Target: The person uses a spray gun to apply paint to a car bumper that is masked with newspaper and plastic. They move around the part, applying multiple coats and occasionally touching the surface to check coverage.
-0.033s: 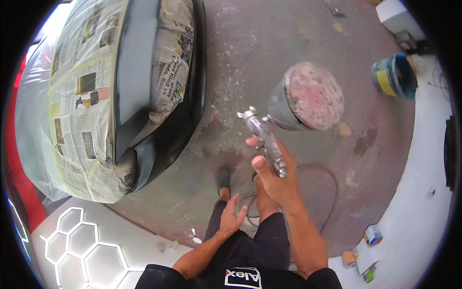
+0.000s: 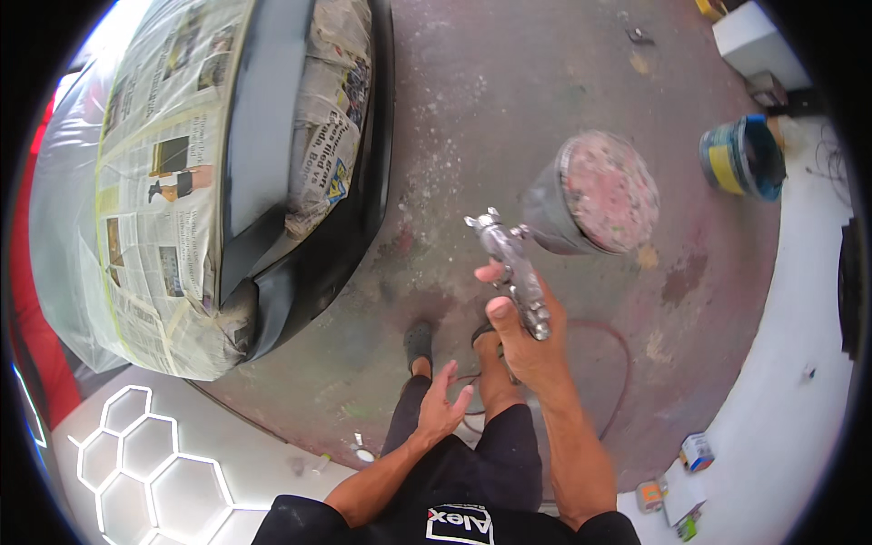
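A spray gun (image 2: 510,268) sits in the right hand (image 2: 538,356), above the stained floor (image 2: 436,163) and right of a masked vehicle (image 2: 195,300).
The right hand grips the gun's body, thumb over the rear end; most of the fingers and the trigger are hidden, and the paint cup's (image 2: 607,193) blurred, mottled pink top conceals its contents. The left hand (image 2: 443,405) hangs open before the dark shorts (image 2: 513,459), thumb apart from loosely bent fingers. A reddish hose (image 2: 625,359) disappears behind the right arm, its connection out of sight. The newspaper-covered vehicle is cut off above; the blue bucket's (image 2: 727,159) interior is too dark to read.
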Tool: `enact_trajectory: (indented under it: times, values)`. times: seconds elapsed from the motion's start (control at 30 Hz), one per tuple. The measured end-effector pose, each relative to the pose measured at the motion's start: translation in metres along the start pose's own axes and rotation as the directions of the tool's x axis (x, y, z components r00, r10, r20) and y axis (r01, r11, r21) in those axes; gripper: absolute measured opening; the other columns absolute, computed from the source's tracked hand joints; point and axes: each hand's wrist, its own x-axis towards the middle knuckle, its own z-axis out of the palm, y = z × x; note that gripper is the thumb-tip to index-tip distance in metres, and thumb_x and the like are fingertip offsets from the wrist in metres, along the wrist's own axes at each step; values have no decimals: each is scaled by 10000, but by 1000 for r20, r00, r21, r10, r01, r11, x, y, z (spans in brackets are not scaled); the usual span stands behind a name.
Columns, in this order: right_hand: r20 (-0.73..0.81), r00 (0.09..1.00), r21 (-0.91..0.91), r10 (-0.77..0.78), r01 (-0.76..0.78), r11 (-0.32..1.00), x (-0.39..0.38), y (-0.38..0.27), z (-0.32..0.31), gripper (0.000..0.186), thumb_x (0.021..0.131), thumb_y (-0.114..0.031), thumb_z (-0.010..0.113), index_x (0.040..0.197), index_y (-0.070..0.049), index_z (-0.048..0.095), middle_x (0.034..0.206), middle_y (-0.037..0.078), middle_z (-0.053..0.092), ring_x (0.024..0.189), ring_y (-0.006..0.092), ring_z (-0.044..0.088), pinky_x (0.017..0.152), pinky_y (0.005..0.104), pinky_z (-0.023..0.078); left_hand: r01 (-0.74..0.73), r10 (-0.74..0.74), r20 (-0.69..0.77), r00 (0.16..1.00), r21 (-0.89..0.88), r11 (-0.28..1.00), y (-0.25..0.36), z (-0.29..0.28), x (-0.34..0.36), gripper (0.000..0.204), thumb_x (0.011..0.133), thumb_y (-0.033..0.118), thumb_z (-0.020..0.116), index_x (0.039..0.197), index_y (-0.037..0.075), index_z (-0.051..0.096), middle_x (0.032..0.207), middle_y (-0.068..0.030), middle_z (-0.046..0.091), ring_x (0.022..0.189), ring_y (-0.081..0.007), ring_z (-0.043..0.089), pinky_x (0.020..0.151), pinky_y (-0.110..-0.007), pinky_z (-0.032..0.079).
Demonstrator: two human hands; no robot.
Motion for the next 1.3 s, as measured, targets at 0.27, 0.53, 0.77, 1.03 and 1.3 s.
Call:
enact_trajectory:
  times: [0.27,0.53,0.77,1.03,1.3]
  values:
    - [-56,994,-174,-95,84,981,81,-108,-67,628,1125,-618,587,1293,-21,684,1028,111,727,551,65,468,513,248,361,-463,503,10,864,-376,803,230,75,88,738,931,107,737,1629,28,510,1484,-185,687,1347,-329,669,1187,-444,471]
    - [39,983,-177,-180,184,967,279,-273,-51,789,1125,-725,449,1384,1,618,1113,143,732,515,68,408,499,254,365,-367,443,36,896,-502,783,350,129,203,449,1052,168,714,1470,28,630,1209,-154,774,1132,-302,759,948,-430,587]
    - [217,934,-276,-282,336,900,449,-358,-9,858,1118,-763,397,1417,11,616,1152,126,736,501,57,328,485,249,316,-269,166,-245,955,-486,832,470,114,346,269,1079,155,666,1317,36,707,1140,-162,788,999,-368,748,887,-480,568]
    - [415,888,-178,-197,291,940,540,-373,42,833,1102,-760,453,1426,-9,611,1141,113,722,504,49,335,495,246,306,-122,49,-140,989,-579,806,547,75,413,412,1096,337,653,1422,87,683,1311,-193,761,1240,-406,687,1062,-505,528]
    - [602,749,-253,-278,509,823,629,-286,43,672,1121,-679,518,1323,-43,598,1102,99,681,518,61,398,499,259,345,21,-200,-248,948,-579,815,500,80,468,640,1062,418,711,1572,51,588,1507,-251,677,1345,-393,684,1113,-470,547]
